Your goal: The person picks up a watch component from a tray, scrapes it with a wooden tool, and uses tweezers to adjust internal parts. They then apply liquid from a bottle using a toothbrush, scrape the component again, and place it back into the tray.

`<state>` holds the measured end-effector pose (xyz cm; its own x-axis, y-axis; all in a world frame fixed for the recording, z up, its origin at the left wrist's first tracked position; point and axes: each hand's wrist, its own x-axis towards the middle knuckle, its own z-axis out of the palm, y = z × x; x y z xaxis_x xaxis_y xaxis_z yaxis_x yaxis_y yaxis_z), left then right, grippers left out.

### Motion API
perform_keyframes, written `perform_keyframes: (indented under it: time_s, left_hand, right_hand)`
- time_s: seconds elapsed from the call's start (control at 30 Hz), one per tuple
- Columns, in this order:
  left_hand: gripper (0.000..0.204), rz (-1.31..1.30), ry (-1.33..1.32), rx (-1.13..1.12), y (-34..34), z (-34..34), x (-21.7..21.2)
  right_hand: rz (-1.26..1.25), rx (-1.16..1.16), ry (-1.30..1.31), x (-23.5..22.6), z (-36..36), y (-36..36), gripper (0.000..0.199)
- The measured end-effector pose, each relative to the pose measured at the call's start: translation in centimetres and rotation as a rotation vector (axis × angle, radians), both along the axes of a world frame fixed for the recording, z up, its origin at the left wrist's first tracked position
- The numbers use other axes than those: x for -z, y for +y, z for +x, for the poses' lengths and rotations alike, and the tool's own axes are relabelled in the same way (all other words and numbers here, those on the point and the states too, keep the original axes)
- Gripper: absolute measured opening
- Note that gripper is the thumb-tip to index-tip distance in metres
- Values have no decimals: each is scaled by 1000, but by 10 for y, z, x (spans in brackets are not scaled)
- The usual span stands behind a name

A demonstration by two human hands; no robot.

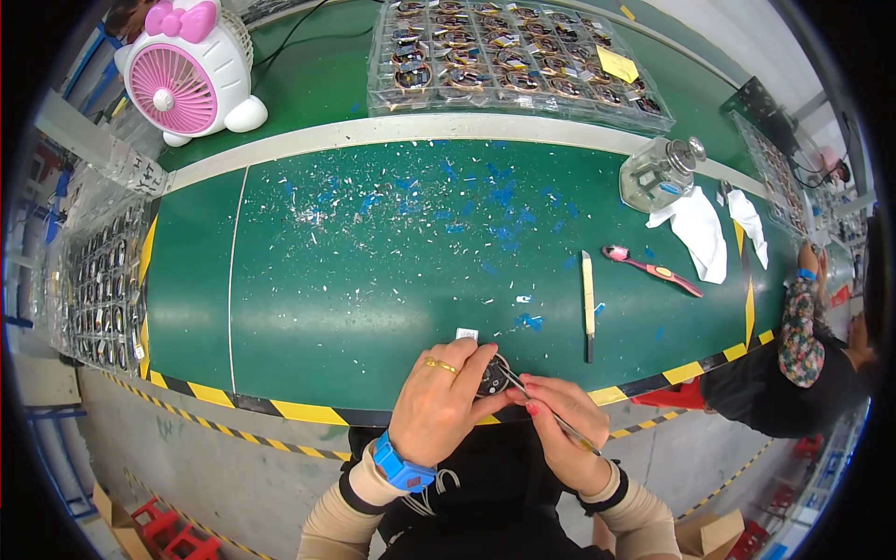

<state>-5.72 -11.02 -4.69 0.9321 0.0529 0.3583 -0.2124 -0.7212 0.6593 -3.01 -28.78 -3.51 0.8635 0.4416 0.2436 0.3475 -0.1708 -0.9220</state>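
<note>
At the front edge of the green table, my left hand (437,397) is closed round a small round dark part (493,379) with a wire loop at its rim. A white label tag (467,334) sticks out past the fingers on its far side. My right hand (565,420) grips slim metal tweezers (577,435), their tips resting at the face of the round part. The left fingers cover much of that part, so its details cannot be made out.
White and blue scraps (373,201) litter the table's far half. To the right lie a yellow cutter knife (588,303), a toothbrush (653,271), white cloths (700,238) and a glass jar (653,177). Trays of round parts (513,70) and a pink fan (177,89) stand behind; a co-worker (793,373) sits right.
</note>
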Motion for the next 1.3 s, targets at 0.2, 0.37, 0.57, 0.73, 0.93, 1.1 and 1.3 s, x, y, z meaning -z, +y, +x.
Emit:
perform_keyframes:
  time_s: [0.2, 0.37, 0.57, 0.73, 0.93, 1.1, 1.3]
  left_hand:
    - [54, -2, 9, -4, 0, 0, 0]
    - [53, 7, 24, -1, 1, -1, -2]
    - [53, 9, 31, 1, 0, -1, -2]
    - [53, 47, -17, 19, 1, 0, -1]
    - [55, 5, 17, -8, 0, -1, 0]
    - [54, 9, 9, -5, 0, -2, 1]
    - [53, -2, -2, -20, -2, -1, 2]
  right_hand:
    - [-125, -94, -220, -4, 8, -4, 27]
    - [-165, -157, -373, -3, 14, -6, 34]
    - [-201, -254, -506, 1, 21, -11, 36]
    - [-228, -303, -584, 7, 23, -15, 35]
    - [-222, -335, -646, 11, 28, -18, 30]
    - [-194, -370, -596, 10, 27, -19, 29]
    - [-104, -220, -397, 7, 18, -13, 29]
